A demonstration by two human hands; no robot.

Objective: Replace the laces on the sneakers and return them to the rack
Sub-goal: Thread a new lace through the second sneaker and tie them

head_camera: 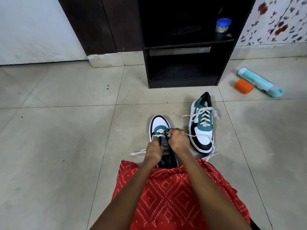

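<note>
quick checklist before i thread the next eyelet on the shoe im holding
1. Grip on the lace: left hand and right hand each grip the lace at the eyelets. Ok.
2. Lace ends even: one end trails on the floor beside the left hand, the other is hidden. Cannot tell.
3. Near sneaker fully laced: only the rows near the toe are crossed. Not ok.
4. Second sneaker finished: laced up, but its ends lie loose and untied. Not ok.
5. Rack ready: it stands open-fronted straight ahead, with a jar on the upper shelf. Ok.
</note>
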